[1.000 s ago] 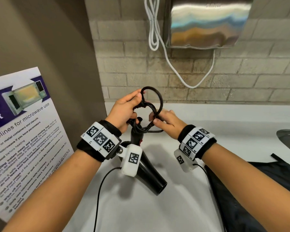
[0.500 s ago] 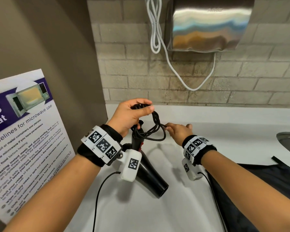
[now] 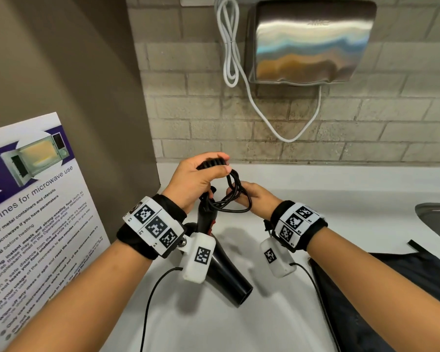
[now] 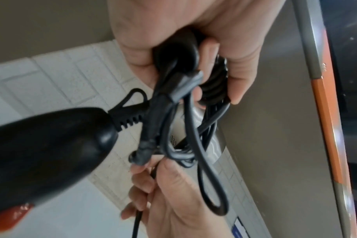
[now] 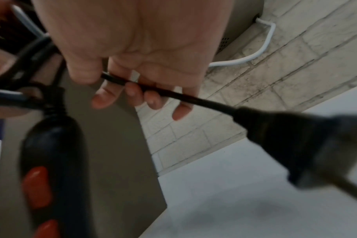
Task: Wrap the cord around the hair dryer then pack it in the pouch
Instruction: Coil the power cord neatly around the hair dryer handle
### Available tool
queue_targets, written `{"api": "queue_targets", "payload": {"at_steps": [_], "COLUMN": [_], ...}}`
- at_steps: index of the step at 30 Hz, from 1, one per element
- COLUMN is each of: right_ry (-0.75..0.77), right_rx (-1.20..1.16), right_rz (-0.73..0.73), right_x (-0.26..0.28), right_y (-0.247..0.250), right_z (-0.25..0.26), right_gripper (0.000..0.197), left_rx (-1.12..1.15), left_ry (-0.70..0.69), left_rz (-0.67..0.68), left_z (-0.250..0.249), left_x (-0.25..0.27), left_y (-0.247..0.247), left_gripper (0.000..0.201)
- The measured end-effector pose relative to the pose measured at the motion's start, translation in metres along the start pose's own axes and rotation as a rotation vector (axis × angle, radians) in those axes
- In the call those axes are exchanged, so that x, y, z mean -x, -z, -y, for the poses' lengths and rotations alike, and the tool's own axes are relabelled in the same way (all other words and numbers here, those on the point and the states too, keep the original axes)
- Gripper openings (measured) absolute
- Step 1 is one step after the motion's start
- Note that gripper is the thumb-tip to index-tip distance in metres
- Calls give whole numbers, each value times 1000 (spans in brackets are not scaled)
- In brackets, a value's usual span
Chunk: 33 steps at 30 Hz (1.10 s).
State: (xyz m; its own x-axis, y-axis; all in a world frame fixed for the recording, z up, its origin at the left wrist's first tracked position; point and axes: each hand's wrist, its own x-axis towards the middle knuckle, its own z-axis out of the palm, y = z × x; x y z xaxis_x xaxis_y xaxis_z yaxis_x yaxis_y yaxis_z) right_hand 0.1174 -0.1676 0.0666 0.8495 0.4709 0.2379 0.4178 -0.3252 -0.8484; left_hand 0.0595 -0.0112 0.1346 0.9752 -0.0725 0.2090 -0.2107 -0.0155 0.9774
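Both forearms reach forward over the white counter (image 3: 302, 179), wrists close together, the hands meeting just above its back edge near the brick wall (image 3: 214, 118).

The left hand (image 3: 193, 181) is raised a little higher than the right, knuckles up, with fingers and thumb curled down around a bunch of black cord (image 3: 233, 196) loops. From the left wrist view the fingers (image 4: 240, 75) fold over several strands and a thicker ribbed part of the cord, the thumb pressing from the other side.

The hair dryer (image 3: 221, 265) hangs below that hand, handle up and nozzle slanting down toward the person, held clear of the counter. Its handle shows red buttons (image 5: 38, 186), and the cord leaves the end of the handle (image 4: 124, 119) through a ribbed collar.

The right hand (image 3: 252, 199) sits just right of the loops, palm turned inward. Its thumb and fingers (image 5: 132, 93) are curled around a single strand, which runs on to the plug (image 5: 291, 145) hanging blurred close to the right wrist camera. The loose loops sag between the two hands.

The black pouch (image 3: 391, 301) lies flat on the counter under the right forearm, well apart from the dryer. A steel sink (image 3: 437, 219) edge shows at far right.
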Motion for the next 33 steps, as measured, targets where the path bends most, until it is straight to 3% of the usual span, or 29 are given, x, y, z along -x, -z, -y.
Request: {"api": "queue_targets", "payload": {"at_steps": [6,11,18,22,27,30,33], "right_ry": [22,89,133,168,221,259,195], "right_rx": [156,398,600,622,578,387,254], "right_rz": [-85,-365,-601,-660,-658,-561,-447], "right_x": [-8,-17,-6,-4,-6,-5,-1], "right_y": [30,49,43,41,42,45,48], "right_z": [9,37,65,74,76,67,48], "right_gripper": [14,4,17,16,14,12,13], "left_rx": [65,40,-42,-123,-166,-141,-72], "left_ry": [71,102,148,193,177,176,169], "left_rz": [-18,-57,22,106,168,136,91], "left_z": [-3,-5,-7,-13,-10,-6,-3], "left_x": [1,-2,-7,-7,-8,-7,-6], "left_y": [2,-2,0,-2,0,2,3], "left_gripper": [4,8,19,11,17,14,14]}}
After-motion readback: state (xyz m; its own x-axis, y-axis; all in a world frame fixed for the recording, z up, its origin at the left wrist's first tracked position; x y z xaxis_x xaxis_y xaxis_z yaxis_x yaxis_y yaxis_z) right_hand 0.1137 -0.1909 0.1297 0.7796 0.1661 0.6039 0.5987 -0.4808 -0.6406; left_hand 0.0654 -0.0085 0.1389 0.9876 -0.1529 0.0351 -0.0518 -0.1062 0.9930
